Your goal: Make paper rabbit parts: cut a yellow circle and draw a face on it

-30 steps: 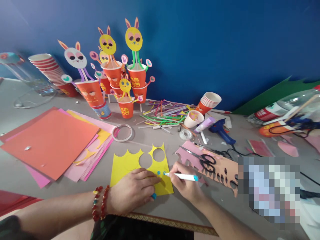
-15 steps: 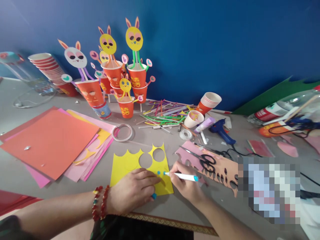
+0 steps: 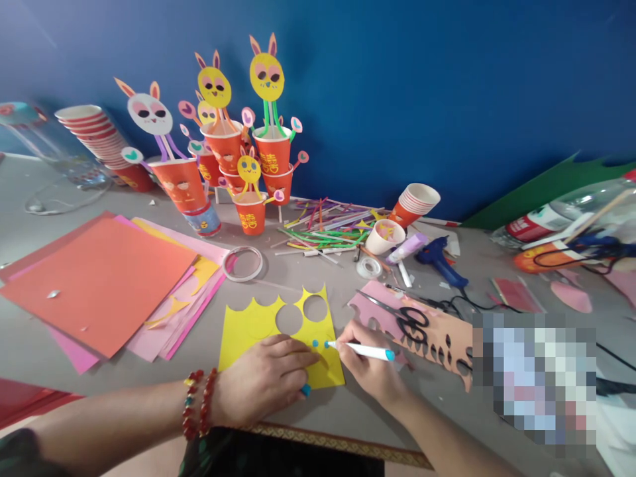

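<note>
My right hand (image 3: 370, 371) grips a white marker (image 3: 366, 350) with a light-blue end, and its tip touches a blue dot on a yellow sheet of paper (image 3: 248, 324). Two small blue dots show side by side there. Round holes and scalloped cuts run along the sheet's far edge. My left hand (image 3: 271, 377) presses down on the sheet's near part, index finger reaching close to the dots. A blue marker cap (image 3: 306, 391) pokes out from under its curled fingers. Red bead bracelets (image 3: 206, 404) circle the left wrist.
Paper-cup rabbit figures (image 3: 251, 212) stand at the back. Coloured paper (image 3: 109, 285) is stacked left, beside a tape roll (image 3: 243, 264). To the right lie scissors (image 3: 412, 321) on cut paper scraps, a blue glue gun (image 3: 442, 260) and twisted coloured stems (image 3: 318, 232). A bottle (image 3: 541, 218) rests far right.
</note>
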The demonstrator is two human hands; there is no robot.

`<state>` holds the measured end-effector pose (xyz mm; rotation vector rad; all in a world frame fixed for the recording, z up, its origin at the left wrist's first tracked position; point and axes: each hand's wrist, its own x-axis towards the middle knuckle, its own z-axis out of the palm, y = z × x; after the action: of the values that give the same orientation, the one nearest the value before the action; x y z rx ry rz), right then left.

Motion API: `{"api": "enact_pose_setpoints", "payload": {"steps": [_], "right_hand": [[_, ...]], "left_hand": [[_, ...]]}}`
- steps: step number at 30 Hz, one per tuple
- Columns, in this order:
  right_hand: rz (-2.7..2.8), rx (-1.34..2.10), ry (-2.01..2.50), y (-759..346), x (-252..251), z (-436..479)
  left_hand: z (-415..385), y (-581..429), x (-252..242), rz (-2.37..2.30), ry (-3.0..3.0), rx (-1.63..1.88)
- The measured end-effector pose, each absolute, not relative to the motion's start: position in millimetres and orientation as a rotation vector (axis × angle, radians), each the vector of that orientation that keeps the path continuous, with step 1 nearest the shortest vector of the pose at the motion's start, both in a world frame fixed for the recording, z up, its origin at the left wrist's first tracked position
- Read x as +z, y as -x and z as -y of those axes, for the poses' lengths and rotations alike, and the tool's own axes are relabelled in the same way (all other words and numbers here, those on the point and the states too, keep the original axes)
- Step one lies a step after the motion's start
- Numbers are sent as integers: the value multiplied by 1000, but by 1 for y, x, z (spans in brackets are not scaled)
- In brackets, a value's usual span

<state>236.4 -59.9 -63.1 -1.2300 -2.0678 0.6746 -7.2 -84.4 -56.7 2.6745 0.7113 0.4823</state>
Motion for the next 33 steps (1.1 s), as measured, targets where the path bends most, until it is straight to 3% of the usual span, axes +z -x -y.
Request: {"api": "enact_pose_setpoints", "payload": {"steps": [33], "right_hand": [[2075,665,1241,-236,-61,60]], "left_hand": [[85,7,-54,-712,-2679,493]]}}
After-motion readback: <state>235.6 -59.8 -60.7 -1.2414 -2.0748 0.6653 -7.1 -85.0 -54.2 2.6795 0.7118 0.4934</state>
